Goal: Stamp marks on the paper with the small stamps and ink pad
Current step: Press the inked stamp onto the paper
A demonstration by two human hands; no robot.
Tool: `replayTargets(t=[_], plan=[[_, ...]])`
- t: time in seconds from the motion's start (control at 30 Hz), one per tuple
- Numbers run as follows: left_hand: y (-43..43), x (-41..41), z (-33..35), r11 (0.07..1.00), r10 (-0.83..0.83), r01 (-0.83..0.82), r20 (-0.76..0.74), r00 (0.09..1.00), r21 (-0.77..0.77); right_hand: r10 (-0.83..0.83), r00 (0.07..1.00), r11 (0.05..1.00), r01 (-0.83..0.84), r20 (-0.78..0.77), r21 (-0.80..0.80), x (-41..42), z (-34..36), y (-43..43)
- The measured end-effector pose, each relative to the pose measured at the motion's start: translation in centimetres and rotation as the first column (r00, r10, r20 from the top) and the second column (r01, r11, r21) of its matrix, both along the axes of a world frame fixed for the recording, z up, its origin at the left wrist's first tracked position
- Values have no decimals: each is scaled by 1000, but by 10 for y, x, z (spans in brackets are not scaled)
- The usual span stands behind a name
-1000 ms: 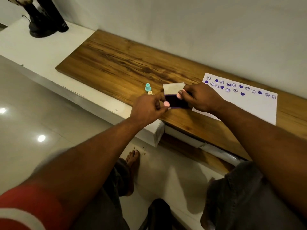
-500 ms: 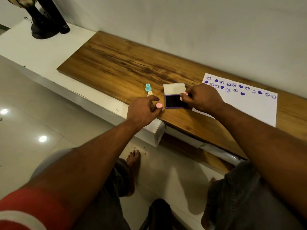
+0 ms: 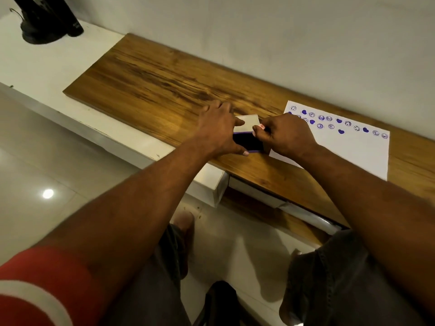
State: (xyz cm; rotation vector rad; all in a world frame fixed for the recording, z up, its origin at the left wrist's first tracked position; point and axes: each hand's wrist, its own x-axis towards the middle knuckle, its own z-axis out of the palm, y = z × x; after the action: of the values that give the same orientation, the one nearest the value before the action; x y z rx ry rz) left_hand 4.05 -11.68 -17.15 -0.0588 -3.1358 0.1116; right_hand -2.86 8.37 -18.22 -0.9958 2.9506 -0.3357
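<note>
Near the desk's (image 3: pixel 164 85) front edge, both hands are resting on the open ink pad (image 3: pixel 248 141). Left hand (image 3: pixel 220 130) is lying spread across it, fingers wide; right hand (image 3: pixel 286 135) is pinching a small pink stamp (image 3: pixel 257 127) beside the paper (image 3: pixel 348 151).

White paper (image 3: pixel 353 151) w/ purple hearts & rings — ink pad (image 3: pixel 249 141) dark, purple-edged — wood-grain brown shelf (image 3: pixel 164 85).

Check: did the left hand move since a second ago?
Yes. The left hand went from the near-left corner of the ink pad to reach over its left side, toward the wall, covering where the small stamps stood.

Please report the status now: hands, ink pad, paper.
Both hands on open ink pad. Paper part stamped. Stamps hidden.
</note>
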Motion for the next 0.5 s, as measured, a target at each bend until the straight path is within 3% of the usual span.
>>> replayTargets(t=[0.17, 0.43, 0.5], plan=[[3, -5, -7, 1000, 23, -23, 29, 999, -4, 22, 1000, 1000, -22, 14, -4, 2, -6, -3], [-3, -1, -11, 993, 66, -74, 86, 994, 97, 53, 998, 991, -55, 24, 119, 8, 1, -16], [-3, 0, -13, 989, 72, -81, 80, 994, 126, 46, 996, 999, -47, -78, -17, 11, 24, -23]])
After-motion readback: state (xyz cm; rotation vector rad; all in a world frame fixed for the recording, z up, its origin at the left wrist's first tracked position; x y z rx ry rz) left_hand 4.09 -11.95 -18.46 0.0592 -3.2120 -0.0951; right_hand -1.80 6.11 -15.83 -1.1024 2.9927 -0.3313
